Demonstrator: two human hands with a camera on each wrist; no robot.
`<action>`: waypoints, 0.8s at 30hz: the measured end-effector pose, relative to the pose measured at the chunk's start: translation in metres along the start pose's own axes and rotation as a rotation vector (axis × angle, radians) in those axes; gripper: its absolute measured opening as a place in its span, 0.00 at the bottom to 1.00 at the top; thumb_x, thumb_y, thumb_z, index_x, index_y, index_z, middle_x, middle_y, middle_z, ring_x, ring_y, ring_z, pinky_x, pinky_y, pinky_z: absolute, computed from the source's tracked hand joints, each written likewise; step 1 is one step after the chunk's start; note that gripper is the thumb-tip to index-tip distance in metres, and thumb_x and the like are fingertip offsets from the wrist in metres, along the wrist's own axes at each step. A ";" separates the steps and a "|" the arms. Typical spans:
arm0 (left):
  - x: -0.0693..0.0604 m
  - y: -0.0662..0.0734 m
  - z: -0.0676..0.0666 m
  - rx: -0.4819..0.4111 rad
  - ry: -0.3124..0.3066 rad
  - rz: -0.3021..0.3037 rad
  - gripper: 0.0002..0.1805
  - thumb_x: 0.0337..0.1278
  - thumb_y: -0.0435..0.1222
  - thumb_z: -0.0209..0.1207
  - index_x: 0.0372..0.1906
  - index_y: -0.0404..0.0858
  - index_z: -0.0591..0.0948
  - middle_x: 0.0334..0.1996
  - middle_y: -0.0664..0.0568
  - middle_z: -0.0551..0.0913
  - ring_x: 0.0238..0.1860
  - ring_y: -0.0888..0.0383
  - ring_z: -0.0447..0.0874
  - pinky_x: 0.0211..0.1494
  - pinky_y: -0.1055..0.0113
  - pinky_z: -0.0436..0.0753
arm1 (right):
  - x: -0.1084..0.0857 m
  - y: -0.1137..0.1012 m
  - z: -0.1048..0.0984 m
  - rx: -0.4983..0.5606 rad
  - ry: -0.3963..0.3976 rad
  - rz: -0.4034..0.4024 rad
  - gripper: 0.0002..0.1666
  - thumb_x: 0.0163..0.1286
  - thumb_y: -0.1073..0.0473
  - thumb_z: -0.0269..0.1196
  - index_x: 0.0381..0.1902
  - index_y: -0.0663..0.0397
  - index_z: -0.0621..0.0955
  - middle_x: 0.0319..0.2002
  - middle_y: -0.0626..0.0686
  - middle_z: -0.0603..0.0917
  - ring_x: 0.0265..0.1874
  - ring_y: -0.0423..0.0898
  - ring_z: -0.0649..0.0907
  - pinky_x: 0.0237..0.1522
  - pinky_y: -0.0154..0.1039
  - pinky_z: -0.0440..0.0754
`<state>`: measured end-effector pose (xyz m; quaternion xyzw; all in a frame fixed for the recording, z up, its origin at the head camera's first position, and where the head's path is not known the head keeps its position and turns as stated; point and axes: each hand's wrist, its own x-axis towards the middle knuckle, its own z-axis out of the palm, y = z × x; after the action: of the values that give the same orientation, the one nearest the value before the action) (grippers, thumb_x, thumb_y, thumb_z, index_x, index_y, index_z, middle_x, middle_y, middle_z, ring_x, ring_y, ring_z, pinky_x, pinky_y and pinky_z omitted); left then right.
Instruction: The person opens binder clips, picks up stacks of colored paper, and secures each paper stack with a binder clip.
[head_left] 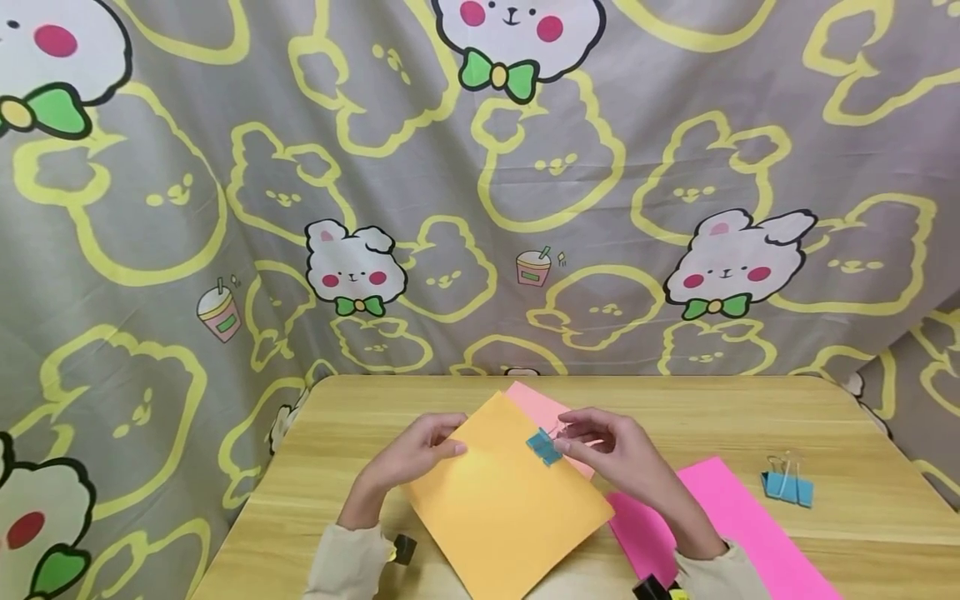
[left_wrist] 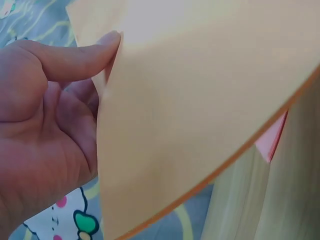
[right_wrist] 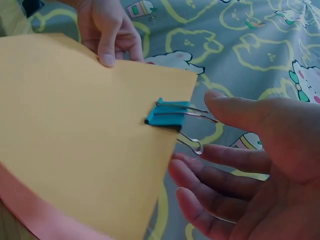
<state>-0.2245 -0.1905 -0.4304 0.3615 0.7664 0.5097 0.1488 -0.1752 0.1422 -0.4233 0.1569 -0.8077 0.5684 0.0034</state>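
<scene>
A stack of yellow-orange paper (head_left: 502, 500) is held tilted above the table. My left hand (head_left: 422, 450) pinches its left edge, with the thumb (left_wrist: 85, 60) on the near face and the other fingers partly hidden behind. A blue binder clip (right_wrist: 169, 114) sits on the right edge of the stack, its wire handles sticking outward. Around those handles is my right hand (right_wrist: 250, 165), thumb above and fingers below, loosely bent and spread. Contact between fingertips and wire is hard to make out. Light pink paper (head_left: 536, 408) shows behind the stack.
Bright pink paper (head_left: 720, 500) lies on the wooden table (head_left: 360, 396) to the right. Farther right rests another blue binder clip (head_left: 787, 487) with its handles up. A grey patterned curtain (head_left: 450, 192) hangs behind the table and along its sides.
</scene>
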 end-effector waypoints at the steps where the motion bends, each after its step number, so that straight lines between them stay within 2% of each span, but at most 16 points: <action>1: -0.002 -0.002 -0.003 0.001 0.010 0.004 0.04 0.75 0.27 0.53 0.41 0.32 0.77 0.21 0.47 0.60 0.21 0.63 0.55 0.30 0.69 0.61 | 0.000 0.002 -0.002 -0.023 0.008 -0.004 0.23 0.69 0.51 0.71 0.57 0.55 0.83 0.45 0.48 0.89 0.44 0.44 0.87 0.46 0.37 0.84; 3: -0.006 -0.006 -0.010 0.001 0.034 0.013 0.05 0.76 0.28 0.53 0.45 0.33 0.79 0.22 0.44 0.64 0.23 0.63 0.57 0.29 0.69 0.62 | 0.001 0.007 -0.007 -0.086 0.045 -0.021 0.23 0.69 0.50 0.71 0.58 0.54 0.83 0.44 0.47 0.89 0.44 0.44 0.88 0.46 0.37 0.85; 7: -0.019 -0.012 -0.029 0.001 0.111 0.000 0.12 0.77 0.28 0.52 0.56 0.33 0.80 0.32 0.47 0.82 0.28 0.63 0.73 0.31 0.71 0.72 | 0.003 0.020 -0.017 -0.284 0.164 -0.103 0.17 0.69 0.58 0.71 0.54 0.56 0.85 0.43 0.51 0.90 0.42 0.48 0.88 0.42 0.42 0.86; 11: -0.034 -0.018 -0.047 0.038 0.236 -0.048 0.12 0.76 0.28 0.53 0.58 0.30 0.79 0.26 0.52 0.80 0.23 0.65 0.71 0.27 0.71 0.70 | 0.004 0.033 -0.025 -0.469 0.235 -0.180 0.17 0.65 0.68 0.71 0.52 0.62 0.85 0.46 0.58 0.88 0.44 0.56 0.87 0.42 0.52 0.86; 14: -0.045 -0.022 -0.059 0.065 0.330 -0.104 0.14 0.75 0.28 0.54 0.59 0.27 0.78 0.25 0.49 0.81 0.22 0.63 0.73 0.27 0.70 0.72 | 0.004 0.043 -0.029 -0.552 0.253 -0.210 0.19 0.62 0.71 0.71 0.52 0.65 0.84 0.47 0.61 0.87 0.47 0.61 0.85 0.44 0.58 0.84; 17: -0.056 -0.025 -0.069 0.067 0.407 -0.163 0.17 0.75 0.27 0.54 0.62 0.25 0.77 0.37 0.39 0.88 0.31 0.56 0.84 0.34 0.66 0.80 | 0.005 0.050 -0.032 -0.604 0.262 -0.198 0.19 0.61 0.72 0.71 0.52 0.66 0.84 0.49 0.64 0.85 0.51 0.64 0.83 0.47 0.61 0.82; 21: -0.069 -0.029 -0.080 0.078 0.494 -0.221 0.19 0.75 0.26 0.53 0.65 0.23 0.74 0.42 0.33 0.87 0.38 0.51 0.87 0.40 0.65 0.82 | 0.006 0.060 -0.036 -0.637 0.243 -0.145 0.20 0.62 0.70 0.72 0.52 0.67 0.84 0.51 0.66 0.85 0.53 0.67 0.82 0.51 0.63 0.81; 24: -0.077 -0.031 -0.085 0.073 0.530 -0.255 0.21 0.75 0.26 0.53 0.67 0.22 0.71 0.46 0.30 0.86 0.41 0.49 0.87 0.43 0.65 0.82 | 0.005 0.066 -0.039 -0.653 0.214 -0.107 0.20 0.63 0.69 0.72 0.53 0.68 0.83 0.51 0.67 0.85 0.52 0.68 0.82 0.50 0.63 0.81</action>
<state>-0.2340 -0.3088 -0.4323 0.1215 0.8356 0.5357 -0.0069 -0.2036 0.1965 -0.4693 0.1292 -0.9325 0.2924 0.1678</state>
